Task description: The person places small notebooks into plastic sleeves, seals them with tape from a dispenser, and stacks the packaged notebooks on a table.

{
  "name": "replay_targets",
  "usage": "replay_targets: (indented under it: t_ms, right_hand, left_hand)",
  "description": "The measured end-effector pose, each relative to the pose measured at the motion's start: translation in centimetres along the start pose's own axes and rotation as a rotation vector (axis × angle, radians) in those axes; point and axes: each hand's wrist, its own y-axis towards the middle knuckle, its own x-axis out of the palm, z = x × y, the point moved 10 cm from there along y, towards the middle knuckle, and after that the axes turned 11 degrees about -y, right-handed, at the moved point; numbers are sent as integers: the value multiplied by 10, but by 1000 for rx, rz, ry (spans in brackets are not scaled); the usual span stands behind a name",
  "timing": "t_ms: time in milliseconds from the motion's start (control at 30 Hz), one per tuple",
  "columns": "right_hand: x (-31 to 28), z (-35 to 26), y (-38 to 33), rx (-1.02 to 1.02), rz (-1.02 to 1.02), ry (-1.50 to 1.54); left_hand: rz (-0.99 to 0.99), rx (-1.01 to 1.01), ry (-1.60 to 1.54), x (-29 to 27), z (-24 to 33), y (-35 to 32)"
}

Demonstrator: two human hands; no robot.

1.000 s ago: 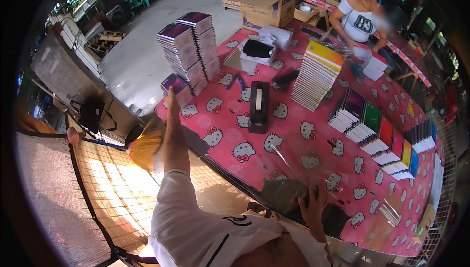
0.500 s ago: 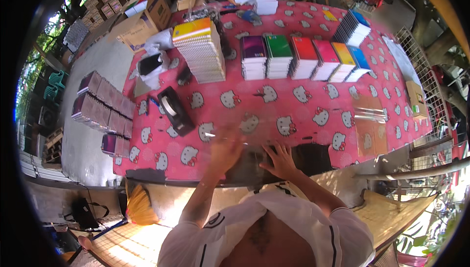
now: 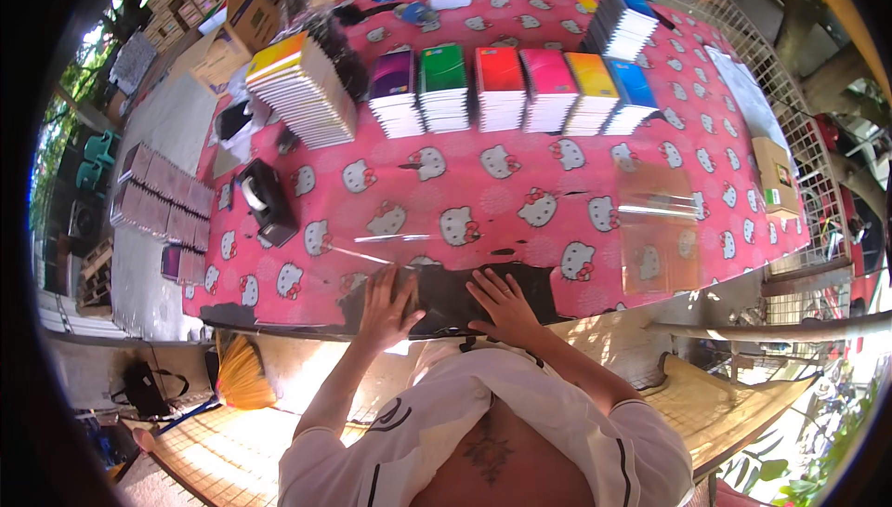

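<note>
A shaded, open-sided work area surrounds a table (image 3: 530,247) covered in pink sheeting with cartoon cats, its near edge showing a dark worn patch (image 3: 455,298). On it, close to the person, a clear plastic sheet (image 3: 386,251) lies flat, visible mostly by its glints. The left hand (image 3: 386,307) rests palm down at its near edge, fingers slightly parted, seemingly touching it; the right hand (image 3: 506,307) lies spread beside it on the dark patch. Neither grips anything; such flat pressure would suit thin, slippery film.

Beyond, a row of notebooks (image 3: 500,70) stands in six stacks, probably split by cover colour to keep kinds apart. A leaning yellow-topped stack (image 3: 302,89) and a black tape dispenser (image 3: 267,205) sit leftward, the dispenser perhaps placed for easy reach. The covers carry small corner marks, too small to read; the small carton (image 3: 779,177) at right bears a green-and-white label.
</note>
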Motion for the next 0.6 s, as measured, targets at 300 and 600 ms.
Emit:
replay_targets:
  t_ms: [300,600]
  right_hand:
    - [-92,134,14,57,258,133]
    - [-266,425,27,667,616,-548]
  left_hand:
    - [105,-7,52,-68,47,57]
    - [430,697,-107,-52,278,365]
